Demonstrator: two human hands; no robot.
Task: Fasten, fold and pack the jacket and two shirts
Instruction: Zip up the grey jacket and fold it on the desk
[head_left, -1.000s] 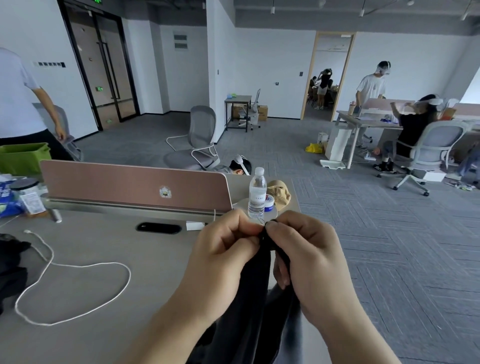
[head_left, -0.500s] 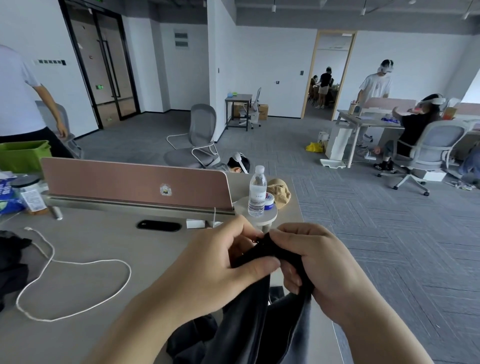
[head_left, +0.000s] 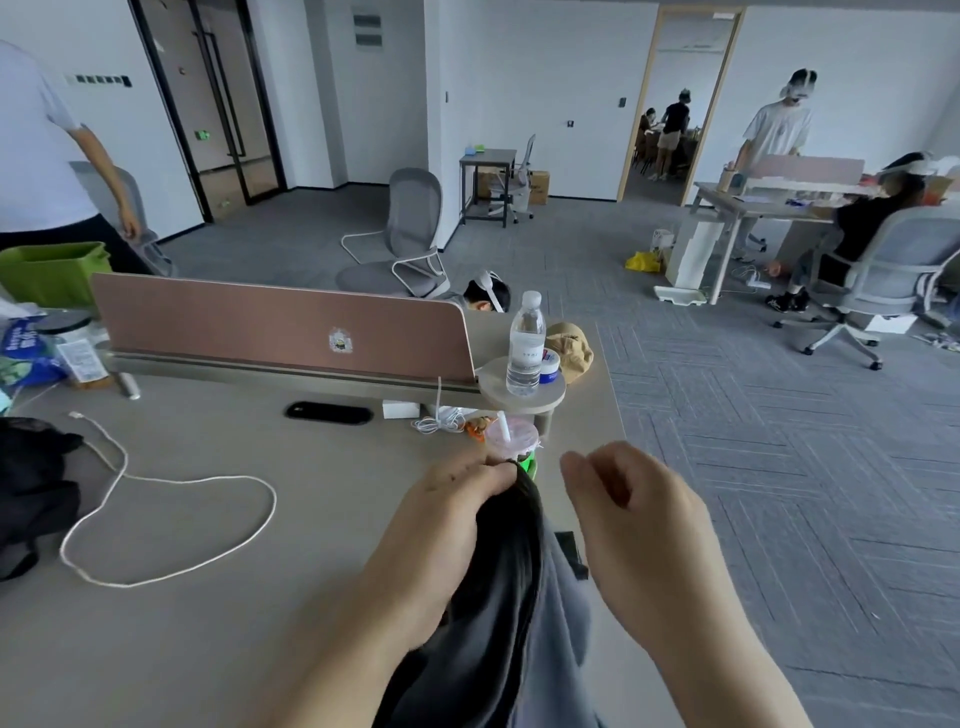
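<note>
Grey and black cloth is what this moment turns on: the garment (head_left: 498, 597) hangs as one bunched strip, its long axis running from 12 o'clock at the pinch down to 6 o'clock, where it leaves the bottom of the head view. I cannot tell whether it is the jacket or one of the shirts.

Left hand (head_left: 447, 525) is the one on it. Its fingers (head_left: 493, 470) are curled tight and pinch the top end of the strip, holding it up above the near edge of the counter (head_left: 260, 649), just this side of a pink-lidded cup (head_left: 511, 436) at 12 o'clock.

Right hand (head_left: 649, 530) sits at 3 o'clock from that pinch, near it but apart, with a gap of bare counter showing between. Its fingers (head_left: 597, 460) are loosely curled, thumb close under the forefinger, and they hold nothing and touch nothing.

From the right hand the cloth lies at 9 o'clock, and the looser grey fold falls away toward 7 o'clock. I judge the fastening step is in hand, and that the next move is a short reach leftward by the right hand to take the opposite edge beside the left pinch.

Over at 9 o'clock, well apart on the counter's far left, a black heap (head_left: 31, 493) lies untouched. I take it for another of the clothes.
</note>
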